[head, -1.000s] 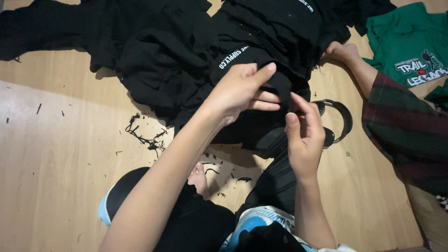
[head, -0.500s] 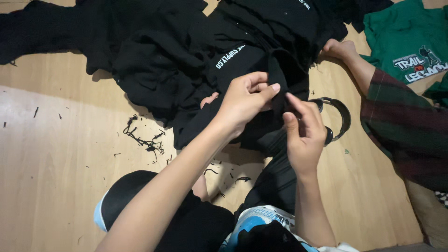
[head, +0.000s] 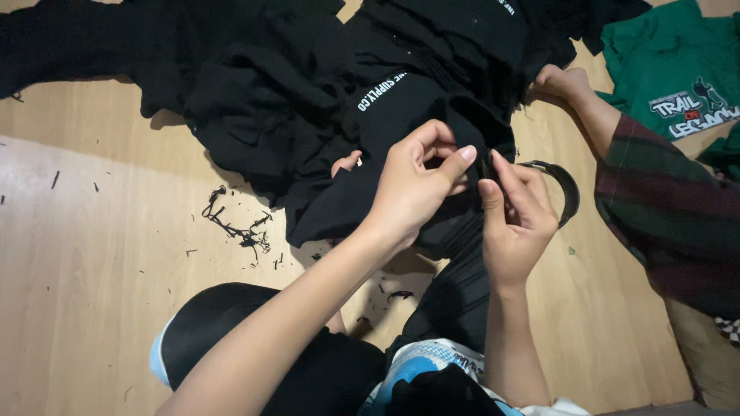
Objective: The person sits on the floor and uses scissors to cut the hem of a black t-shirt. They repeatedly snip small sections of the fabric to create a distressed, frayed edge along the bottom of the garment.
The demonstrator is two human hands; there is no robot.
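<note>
My left hand (head: 412,185) and my right hand (head: 515,219) meet over a black garment (head: 401,108) that lies on the wooden floor. Both pinch a fold of its dark fabric between thumb and fingers, close together, near the middle of the view. The garment has small white lettering and belongs to a big heap of black clothes (head: 254,85) stretching across the top. What the fingertips hold beneath the fold is hidden.
Another person's foot (head: 563,81) and plaid-clad leg (head: 671,223) are at the right. A green printed shirt (head: 674,69) lies at top right. A black curved band (head: 566,189) sits by my right hand. Black thread scraps (head: 239,227) litter the floor at left.
My left hand has slid right and down toward my right hand; both now pinch the same fold. The view has shifted slightly.
</note>
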